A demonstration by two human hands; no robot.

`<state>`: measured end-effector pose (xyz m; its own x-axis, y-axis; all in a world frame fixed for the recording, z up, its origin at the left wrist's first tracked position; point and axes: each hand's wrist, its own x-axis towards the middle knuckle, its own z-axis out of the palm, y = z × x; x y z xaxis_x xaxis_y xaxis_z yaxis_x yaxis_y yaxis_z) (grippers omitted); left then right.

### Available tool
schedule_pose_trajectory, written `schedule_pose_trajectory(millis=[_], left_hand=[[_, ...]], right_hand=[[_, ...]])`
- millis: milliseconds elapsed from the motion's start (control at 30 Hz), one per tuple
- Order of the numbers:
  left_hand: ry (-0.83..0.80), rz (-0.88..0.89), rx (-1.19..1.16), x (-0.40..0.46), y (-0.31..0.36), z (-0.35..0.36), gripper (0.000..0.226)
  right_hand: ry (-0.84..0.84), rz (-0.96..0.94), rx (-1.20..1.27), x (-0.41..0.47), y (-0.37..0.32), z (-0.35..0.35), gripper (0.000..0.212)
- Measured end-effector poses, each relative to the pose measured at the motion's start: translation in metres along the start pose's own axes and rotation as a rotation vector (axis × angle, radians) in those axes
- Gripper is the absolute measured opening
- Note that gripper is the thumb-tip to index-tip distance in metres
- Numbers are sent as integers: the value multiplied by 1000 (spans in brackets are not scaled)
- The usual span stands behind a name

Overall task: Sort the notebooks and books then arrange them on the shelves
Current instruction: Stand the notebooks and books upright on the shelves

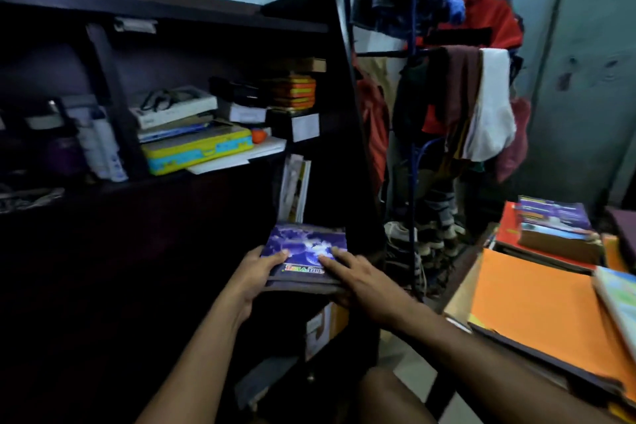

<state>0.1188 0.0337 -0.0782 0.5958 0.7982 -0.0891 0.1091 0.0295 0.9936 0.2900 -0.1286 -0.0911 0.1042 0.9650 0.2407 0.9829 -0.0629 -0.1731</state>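
A small stack of books topped by a purple-covered book (304, 244) lies flat at the mouth of a lower compartment of the dark shelf unit (340, 162). My left hand (256, 277) grips the stack's left edge, thumb on the cover and fingers underneath. My right hand (351, 277) holds the right side, with fingers laid on the cover and the thumb under the stack. A few thin books (296, 186) stand upright behind the stack in the same compartment. More books (554, 227) and an orange notebook (530, 299) lie on the table at the right.
The upper shelf holds a yellow and blue case (196, 151), white boxes, orange boxes (296, 91) and bottles (103, 144). A clothes rack (413, 86) hung with garments stands right of the shelf, with shoes (402, 237) below. A box (321, 325) sits in the compartment beneath.
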Motion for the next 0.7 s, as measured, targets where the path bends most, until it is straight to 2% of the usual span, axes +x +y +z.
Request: schedule_pose_trajectory(millis=[100,200,300,367,500,600,700], left_hand=[[75,26,113,22,-33,-40,13],[123,115,169,33,-58,-55,23],[225,197,134,37,-62,-59,58],[245,176,104,37,-62,-61,68],[277,214,50,34,-64,-66,88],[322,240,59,32,-63,-66,83],[368,218,18,31,-60,-65,64]], right_hand=[[-180,-58,25,35,-10,29,80],[-246,-121,-54,50,-11,39,83],[-229,-180,-76,61,-9,37,79],[-189,-197,-98,63,-7,41,81],[8,-165,-50,64,-5,48,52],[21,-141,98,71,-13,36,46],[10,-238,144,78,-27,23,33]])
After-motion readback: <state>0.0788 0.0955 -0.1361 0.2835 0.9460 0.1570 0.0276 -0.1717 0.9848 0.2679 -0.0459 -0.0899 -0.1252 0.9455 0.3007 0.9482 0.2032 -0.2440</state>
